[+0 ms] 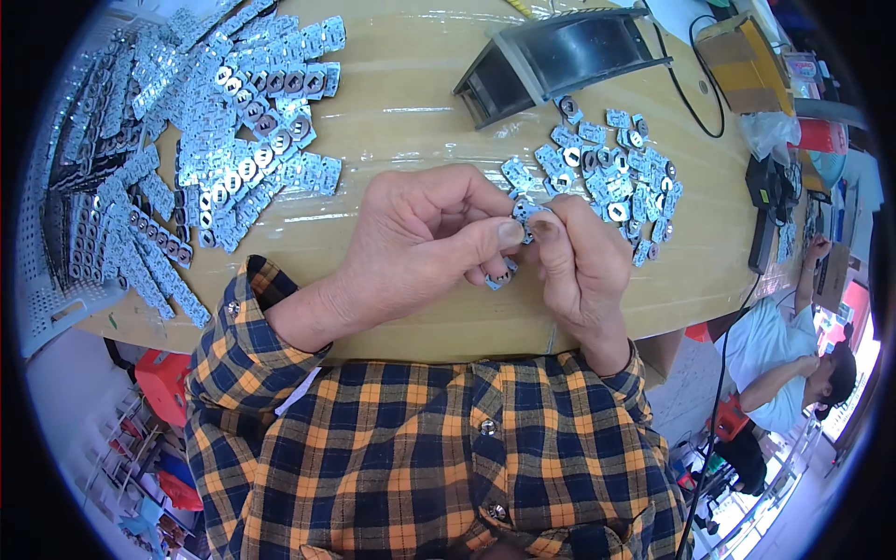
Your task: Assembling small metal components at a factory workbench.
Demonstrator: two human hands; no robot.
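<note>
Your left hand [420, 238] and right hand [583, 257] pinch one small metal part [525, 213] between closed fingertips, raised for handling; loose parts [616, 173] just beyond, strips [233, 121] far left.

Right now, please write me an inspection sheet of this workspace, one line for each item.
Surface: pale wooden table, bare in the middle.
Job's things: small silver part pinched between both hands; loose pile of parts behind the right hand; strips of joined parts at far left.
Clutter: dark open box; cardboard box.
Hands: left hand and right hand both closed on the part.
Cables: black cable at right.
Surroundings: another person seated at lower right; white perforated tray at the left edge.
</note>
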